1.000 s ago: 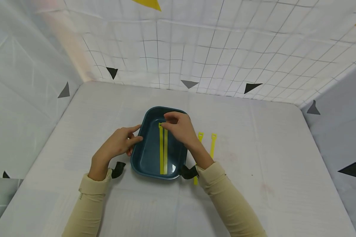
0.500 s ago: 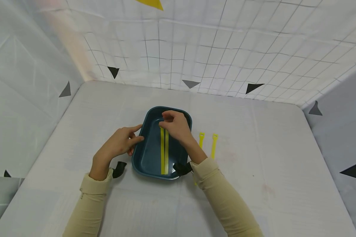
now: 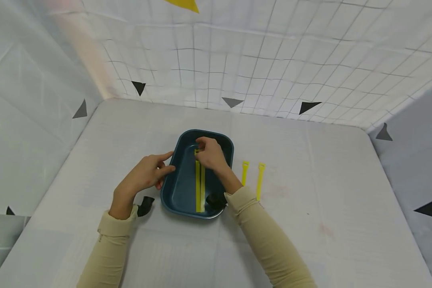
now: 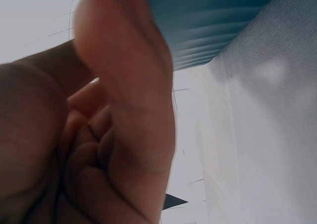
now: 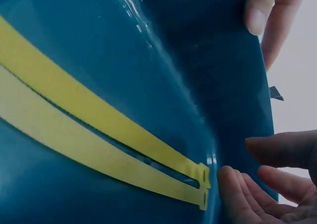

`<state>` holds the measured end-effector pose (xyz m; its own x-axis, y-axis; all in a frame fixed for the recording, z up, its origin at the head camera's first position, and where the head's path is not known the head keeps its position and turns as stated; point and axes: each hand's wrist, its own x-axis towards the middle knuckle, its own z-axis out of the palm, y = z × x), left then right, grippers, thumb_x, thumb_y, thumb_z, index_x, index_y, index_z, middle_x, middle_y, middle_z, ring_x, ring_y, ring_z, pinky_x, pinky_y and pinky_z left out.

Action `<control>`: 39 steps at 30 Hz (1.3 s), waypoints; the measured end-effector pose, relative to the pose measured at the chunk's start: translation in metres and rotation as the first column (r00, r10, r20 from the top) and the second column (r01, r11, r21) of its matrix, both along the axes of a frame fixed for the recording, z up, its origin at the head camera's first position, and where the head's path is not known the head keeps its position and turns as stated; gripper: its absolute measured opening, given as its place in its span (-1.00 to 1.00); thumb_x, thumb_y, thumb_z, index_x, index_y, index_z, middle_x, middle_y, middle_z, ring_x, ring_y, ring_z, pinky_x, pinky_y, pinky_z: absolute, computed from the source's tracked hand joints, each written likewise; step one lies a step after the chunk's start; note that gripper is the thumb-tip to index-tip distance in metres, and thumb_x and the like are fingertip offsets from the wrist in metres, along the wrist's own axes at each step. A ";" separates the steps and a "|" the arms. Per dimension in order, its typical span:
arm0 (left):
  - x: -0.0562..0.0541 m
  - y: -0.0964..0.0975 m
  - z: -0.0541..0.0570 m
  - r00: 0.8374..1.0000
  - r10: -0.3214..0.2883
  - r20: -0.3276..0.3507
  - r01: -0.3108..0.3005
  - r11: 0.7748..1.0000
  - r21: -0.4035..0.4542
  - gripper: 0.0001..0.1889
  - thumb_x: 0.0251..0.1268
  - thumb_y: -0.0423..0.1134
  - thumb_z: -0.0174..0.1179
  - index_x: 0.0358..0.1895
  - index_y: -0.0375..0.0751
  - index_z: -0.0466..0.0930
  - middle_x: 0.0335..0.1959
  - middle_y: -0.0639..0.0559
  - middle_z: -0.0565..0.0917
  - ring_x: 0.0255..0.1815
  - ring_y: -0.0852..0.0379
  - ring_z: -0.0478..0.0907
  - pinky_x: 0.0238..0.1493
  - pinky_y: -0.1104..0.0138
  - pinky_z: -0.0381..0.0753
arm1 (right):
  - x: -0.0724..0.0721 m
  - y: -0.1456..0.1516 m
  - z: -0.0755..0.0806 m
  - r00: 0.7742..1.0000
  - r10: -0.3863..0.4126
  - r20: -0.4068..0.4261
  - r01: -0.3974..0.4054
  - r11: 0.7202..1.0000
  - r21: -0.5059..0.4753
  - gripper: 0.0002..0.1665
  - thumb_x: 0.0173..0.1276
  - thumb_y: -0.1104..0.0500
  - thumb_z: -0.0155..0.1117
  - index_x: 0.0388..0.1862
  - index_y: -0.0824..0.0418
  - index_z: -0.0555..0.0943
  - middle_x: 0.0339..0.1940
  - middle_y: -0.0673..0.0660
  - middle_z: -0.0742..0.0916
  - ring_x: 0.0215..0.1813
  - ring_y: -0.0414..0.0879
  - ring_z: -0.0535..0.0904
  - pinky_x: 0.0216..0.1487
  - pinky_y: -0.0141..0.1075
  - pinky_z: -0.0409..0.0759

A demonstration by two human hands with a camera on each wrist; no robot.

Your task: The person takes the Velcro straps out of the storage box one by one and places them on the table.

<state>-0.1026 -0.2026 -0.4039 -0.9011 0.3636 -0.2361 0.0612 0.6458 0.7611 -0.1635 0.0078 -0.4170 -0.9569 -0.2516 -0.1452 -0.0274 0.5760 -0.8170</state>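
A dark teal tray [image 3: 178,192] with rounded corners lies on the white-covered table. My left hand [image 3: 144,174] holds its left rim, thumb over the inside and fingers outside. Inside, side by side, lie two yellow hook-and-loop cable ties, one brighter tie [image 5: 99,114] and one paler tie [image 5: 89,150], slotted heads at the far end. Over those heads hovers my right hand [image 3: 212,155]; its thumb and loosely bent fingers stand apart with nothing between them in the right wrist view. The left wrist view shows my left fingers close up against the tray's ribbed outer wall [image 4: 198,16].
Two more yellow ties, the nearer one [image 3: 245,174] and the farther one [image 3: 261,182], lie on the table right of the tray, the nearer partly hidden by my right sleeve [image 3: 266,236]. Behind the table rises a grid-patterned white curtain [image 3: 209,60].
My right hand has shifted slightly down and right within the tray, away from the ties' heads, uncovering one of them. My left hand keeps its hold on the rim.
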 end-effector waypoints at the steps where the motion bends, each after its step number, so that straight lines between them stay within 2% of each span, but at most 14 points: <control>1: 0.000 0.000 0.000 1.000 -0.001 -0.001 0.001 1.000 0.001 -0.36 0.52 -0.20 0.11 0.54 -0.28 0.11 -0.53 -0.02 0.56 -0.66 -0.12 0.57 -0.53 0.25 0.54 | 0.000 -0.001 -0.001 1.000 -0.006 0.000 0.006 1.000 0.000 -0.40 0.25 0.41 0.28 0.31 0.32 0.51 0.09 0.26 0.64 0.01 0.06 0.57 0.00 -0.12 0.59; 13: 0.001 0.000 -0.001 1.000 0.000 -0.012 0.000 1.000 0.007 -0.37 0.51 -0.22 0.12 0.53 -0.30 0.13 -0.55 -0.02 0.56 -0.68 -0.09 0.57 -0.56 0.26 0.55 | 0.000 -0.006 -0.010 0.997 -0.067 0.022 0.066 0.997 0.044 -0.42 0.29 0.36 0.29 0.32 0.29 0.51 -0.02 0.22 0.66 -0.07 0.05 0.60 -0.09 -0.14 0.61; 20: 0.001 0.002 -0.004 1.000 -0.009 -0.012 0.009 1.000 0.025 -0.36 0.50 -0.23 0.12 0.52 -0.33 0.13 -0.55 -0.03 0.56 -0.69 -0.08 0.57 -0.58 0.28 0.52 | -0.003 -0.004 -0.014 0.998 -0.055 0.027 0.054 0.997 0.055 -0.41 0.30 0.43 0.14 0.34 0.32 0.49 0.02 0.28 0.67 -0.07 0.07 0.59 -0.09 -0.15 0.62; 30: 0.001 0.002 0.000 1.000 -0.013 -0.025 0.013 1.000 0.005 -0.36 0.51 -0.20 0.12 0.52 -0.35 0.12 -0.57 -0.01 0.56 -0.68 -0.09 0.56 -0.55 0.26 0.52 | -0.008 -0.005 -0.019 1.000 -0.016 0.015 0.015 0.998 0.069 -0.38 0.30 0.44 0.19 0.37 0.37 0.45 0.11 0.31 0.65 0.05 0.09 0.59 0.03 -0.13 0.61; 33: 0.001 0.001 0.000 1.000 -0.007 -0.021 0.007 1.000 0.002 -0.36 0.51 -0.20 0.12 0.52 -0.34 0.12 -0.56 -0.01 0.56 -0.68 -0.09 0.56 -0.54 0.25 0.52 | -0.009 -0.006 -0.022 1.000 0.003 -0.008 -0.002 0.996 0.086 -0.37 0.26 0.46 0.19 0.35 0.41 0.45 0.13 0.31 0.65 0.01 0.05 0.58 0.02 -0.18 0.60; 35: 0.001 0.001 0.000 1.000 -0.007 -0.020 0.007 1.000 0.003 -0.35 0.51 -0.19 0.12 0.53 -0.33 0.12 -0.57 -0.02 0.56 -0.68 -0.09 0.55 -0.54 0.25 0.52 | -0.010 -0.006 -0.024 0.999 0.014 -0.029 -0.011 0.995 0.103 -0.37 0.24 0.48 0.18 0.34 0.43 0.46 0.02 0.29 0.68 -0.12 0.01 0.56 -0.08 -0.26 0.58; 37: 0.001 0.001 0.000 1.000 -0.005 -0.020 0.005 1.000 0.005 -0.35 0.51 -0.19 0.12 0.53 -0.33 0.12 -0.57 -0.02 0.56 -0.68 -0.08 0.55 -0.54 0.25 0.53 | -0.010 -0.007 -0.025 0.998 0.029 -0.057 -0.022 0.992 0.124 -0.38 0.21 0.50 0.17 0.31 0.45 0.47 -0.24 0.23 0.67 -0.29 -0.04 0.49 -0.24 -0.33 0.51; 39: 0.001 0.001 0.000 1.000 -0.001 -0.020 0.001 1.000 0.001 -0.35 0.51 -0.19 0.12 0.53 -0.32 0.12 -0.58 -0.02 0.56 -0.68 -0.08 0.56 -0.53 0.26 0.53 | -0.011 -0.007 -0.027 0.996 0.042 -0.081 -0.031 0.990 0.139 -0.41 0.19 0.51 0.17 0.27 0.48 0.51 -0.49 0.14 0.56 -0.44 -0.08 0.38 -0.39 -0.36 0.39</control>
<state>-0.1014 -0.2012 -0.4044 -0.9053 0.3650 -0.2174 0.0773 0.6446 0.7606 -0.1742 0.0012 -0.4435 -0.9577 -0.2696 -0.1005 -0.1155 0.6803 -0.7238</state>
